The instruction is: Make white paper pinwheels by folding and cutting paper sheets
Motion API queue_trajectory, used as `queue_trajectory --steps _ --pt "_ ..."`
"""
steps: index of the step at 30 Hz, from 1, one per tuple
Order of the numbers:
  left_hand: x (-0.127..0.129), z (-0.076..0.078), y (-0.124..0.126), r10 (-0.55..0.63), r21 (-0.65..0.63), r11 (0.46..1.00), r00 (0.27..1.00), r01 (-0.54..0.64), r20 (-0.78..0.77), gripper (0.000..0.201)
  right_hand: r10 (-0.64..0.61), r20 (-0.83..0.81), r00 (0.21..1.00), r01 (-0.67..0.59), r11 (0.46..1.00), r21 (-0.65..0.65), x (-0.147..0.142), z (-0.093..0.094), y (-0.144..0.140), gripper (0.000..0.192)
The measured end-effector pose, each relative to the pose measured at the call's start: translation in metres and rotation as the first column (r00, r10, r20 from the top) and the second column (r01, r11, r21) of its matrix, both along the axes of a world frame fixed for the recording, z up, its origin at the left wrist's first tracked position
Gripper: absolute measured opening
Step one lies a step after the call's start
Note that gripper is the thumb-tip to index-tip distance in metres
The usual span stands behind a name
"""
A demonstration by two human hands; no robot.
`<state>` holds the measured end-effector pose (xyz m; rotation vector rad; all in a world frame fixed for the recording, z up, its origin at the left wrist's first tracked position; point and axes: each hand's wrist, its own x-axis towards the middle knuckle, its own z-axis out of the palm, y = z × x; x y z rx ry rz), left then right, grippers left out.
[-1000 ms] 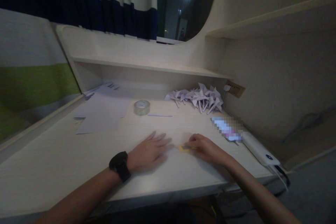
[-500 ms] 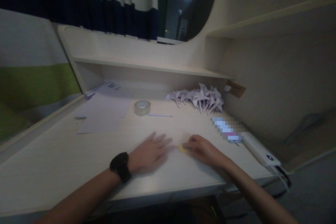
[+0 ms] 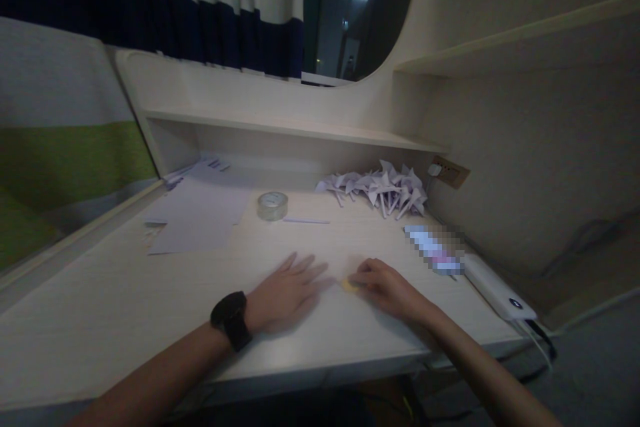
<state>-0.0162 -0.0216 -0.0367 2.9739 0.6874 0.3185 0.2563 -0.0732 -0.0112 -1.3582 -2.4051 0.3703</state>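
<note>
My left hand, with a black watch on its wrist, lies palm down on the desk, its fingers spread. Close to its right, my right hand is closed, thumb and fingers pinched on a small yellow thing low at the desk surface. Blur and the fingers hide what kind of thing it is. Beyond the hands sit a roll of clear tape and a thin white paper stick. White paper pinwheels on sticks are heaped at the back right.
White paper sheets are stacked at the back left. On the right lie a phone with a blurred-out screen and a white power bank with cables. A low shelf runs along the back, and a wall socket is at the right.
</note>
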Motion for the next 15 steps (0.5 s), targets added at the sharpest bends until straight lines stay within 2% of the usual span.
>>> queue_trajectory --steps 10,15 --pt "0.0018 -0.0037 0.0006 0.006 0.01 1.0 1.0 -0.007 0.018 0.049 -0.01 -0.012 1.0 0.01 1.0 -0.024 0.001 -0.0037 0.0009 0.022" --pt "0.0002 0.001 0.0012 0.003 0.02 1.0 1.0 -0.004 0.026 0.052 -0.014 -0.007 1.0 0.013 0.999 -0.04 -0.0006 -0.0006 -0.0004 0.022"
